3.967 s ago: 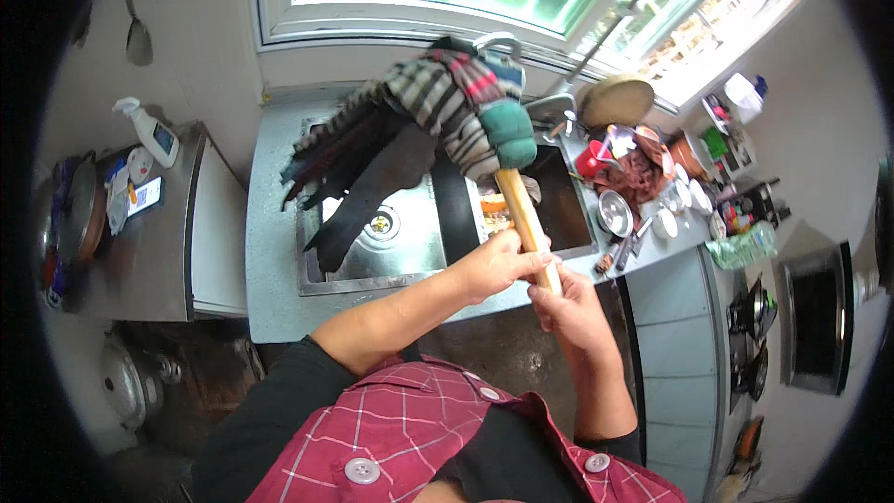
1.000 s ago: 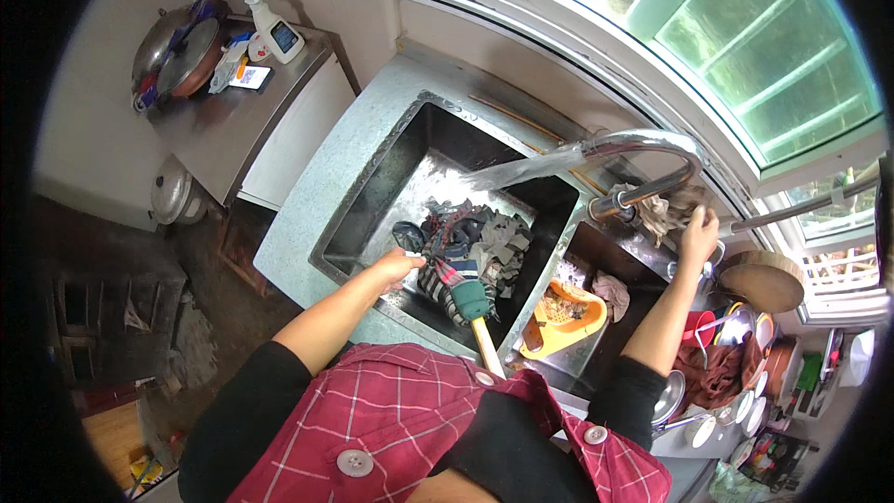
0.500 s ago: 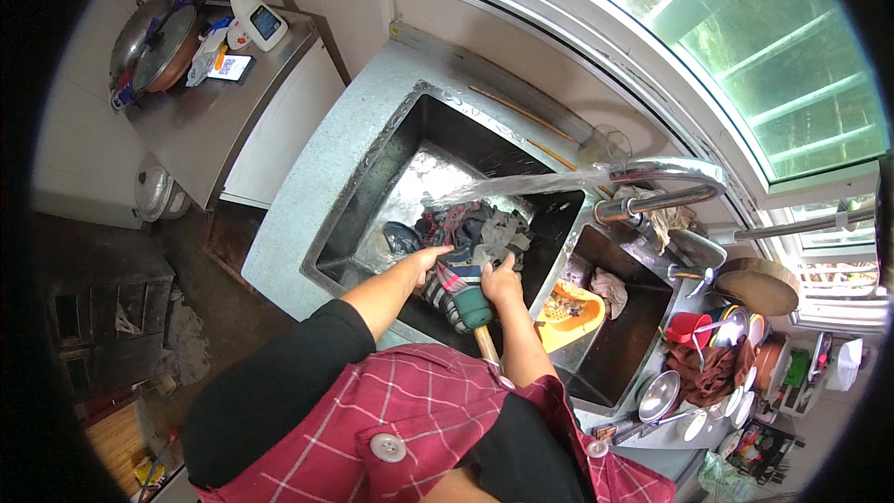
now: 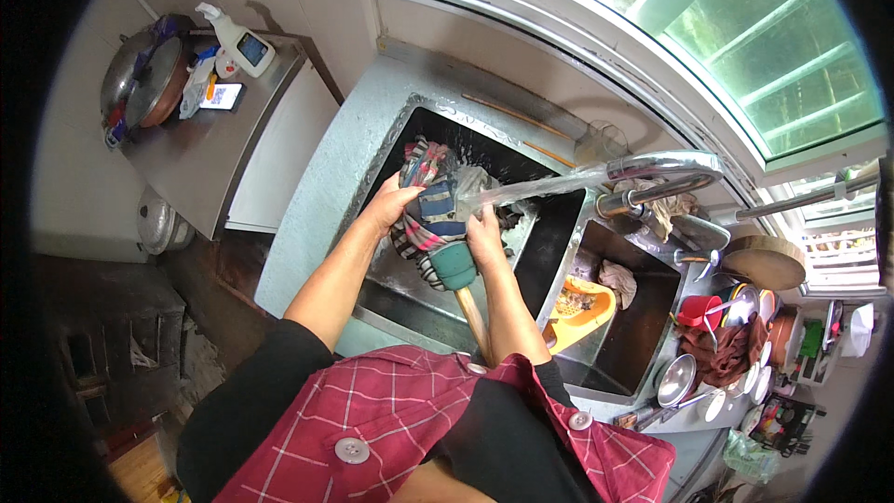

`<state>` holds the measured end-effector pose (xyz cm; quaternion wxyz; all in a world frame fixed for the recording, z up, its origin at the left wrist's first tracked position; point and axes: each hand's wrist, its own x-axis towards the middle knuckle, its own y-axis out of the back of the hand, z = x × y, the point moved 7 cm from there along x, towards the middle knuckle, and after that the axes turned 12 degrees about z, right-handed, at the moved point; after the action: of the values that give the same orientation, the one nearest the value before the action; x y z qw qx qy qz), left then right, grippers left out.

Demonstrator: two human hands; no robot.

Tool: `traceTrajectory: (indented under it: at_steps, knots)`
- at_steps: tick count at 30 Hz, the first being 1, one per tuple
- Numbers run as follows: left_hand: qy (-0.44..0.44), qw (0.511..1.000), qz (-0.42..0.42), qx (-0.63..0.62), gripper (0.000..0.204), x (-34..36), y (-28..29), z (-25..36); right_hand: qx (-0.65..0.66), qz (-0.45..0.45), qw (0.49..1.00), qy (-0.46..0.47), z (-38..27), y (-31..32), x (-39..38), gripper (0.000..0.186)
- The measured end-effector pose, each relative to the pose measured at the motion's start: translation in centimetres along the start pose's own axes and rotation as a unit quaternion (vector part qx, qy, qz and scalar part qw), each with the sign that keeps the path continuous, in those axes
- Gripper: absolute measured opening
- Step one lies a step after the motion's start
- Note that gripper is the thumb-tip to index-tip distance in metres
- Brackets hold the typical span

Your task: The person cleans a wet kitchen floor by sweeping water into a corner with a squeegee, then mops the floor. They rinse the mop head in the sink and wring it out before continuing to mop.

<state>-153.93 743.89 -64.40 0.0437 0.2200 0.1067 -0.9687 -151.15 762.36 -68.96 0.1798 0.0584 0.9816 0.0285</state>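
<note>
A rag mop lies over the large left sink basin (image 4: 377, 303), its head (image 4: 436, 210) made of wet cloth strips in checks, navy, pink and grey. Below the strips sits a green socket (image 4: 453, 266), from which a wooden handle (image 4: 472, 315) runs back toward my body, passing beside my right forearm. My left hand (image 4: 395, 205) is closed on the left side of the cloth strips. On their right side, just above the green socket, my right hand (image 4: 484, 240) grips strips too. Water (image 4: 549, 188) from the curved faucet (image 4: 666, 168) pours onto the mop head between my hands.
The smaller right basin (image 4: 643, 317) holds a yellow-orange basket (image 4: 587, 317) and a crumpled cloth (image 4: 617, 282). Right of it are a metal bowl (image 4: 676, 379), a red cup (image 4: 698, 310) and a round wooden board (image 4: 764, 263). A spray bottle (image 4: 244, 42) stands on the left cabinet.
Both hands have moved farther from my body with the mop head, the left hand also outward to the left. The water now lands on the strips beside my right hand.
</note>
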Motion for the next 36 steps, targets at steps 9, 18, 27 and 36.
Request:
traceTrajectory:
  at_steps: [9,18,27,36]
  knots:
    - [0.106,0.725,-0.134,0.667,0.056,2.5,5.4,-17.4,-0.397,-0.157,0.904,-0.018,7.6,-1.0,-4.1,0.059]
    - [0.05,0.848,0.134,0.51,0.078,3.6,5.8,-9.2,-0.396,0.048,0.912,-0.092,6.8,6.7,6.5,0.07]
    - [0.047,0.979,0.176,0.086,0.084,12.9,3.6,-15.7,-0.37,0.221,0.899,-0.08,6.1,-1.4,10.1,0.081]
    - [0.112,0.946,-0.103,0.286,0.028,9.8,0.9,-9.1,-0.193,-0.056,0.947,0.249,-1.9,-1.0,5.1,0.044]
